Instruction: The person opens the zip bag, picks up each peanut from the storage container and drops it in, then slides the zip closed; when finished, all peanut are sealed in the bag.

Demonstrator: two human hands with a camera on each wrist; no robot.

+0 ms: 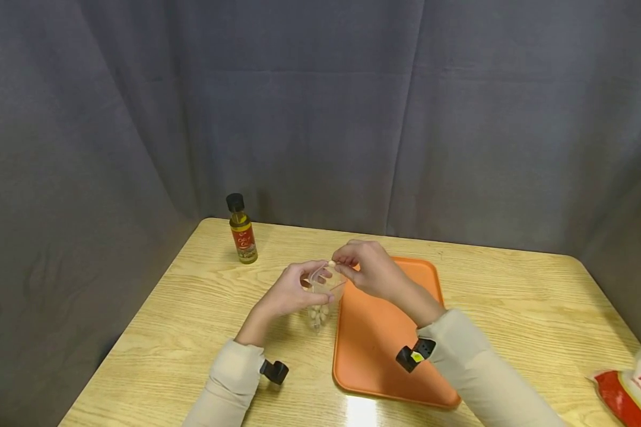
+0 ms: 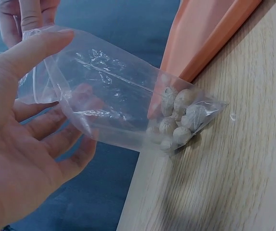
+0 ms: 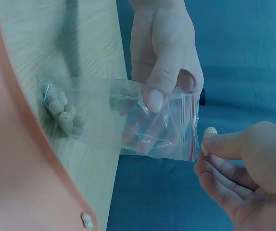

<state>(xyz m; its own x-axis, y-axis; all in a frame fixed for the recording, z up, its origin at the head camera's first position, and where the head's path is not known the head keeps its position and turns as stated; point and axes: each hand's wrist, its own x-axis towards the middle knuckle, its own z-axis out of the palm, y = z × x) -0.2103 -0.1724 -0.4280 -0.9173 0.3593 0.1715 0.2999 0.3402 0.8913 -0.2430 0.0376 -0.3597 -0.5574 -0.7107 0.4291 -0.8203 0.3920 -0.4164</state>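
A clear zip-lock bag with a red seal line hangs upright, its mouth at the top. Several peanuts in their shells lie in its bottom corner. My left hand holds the bag near its mouth, thumb on one side and fingers on the other. Between thumb and fingertips, my right hand pinches a single peanut just beside the bag's opening. An orange tray lies under my right forearm, and one more peanut rests on it near the rim.
An olive oil bottle with a black cap stands at the back left of the wooden table. A red and white package sits at the right front edge, partly out of view. Grey curtains enclose the table's back and sides.
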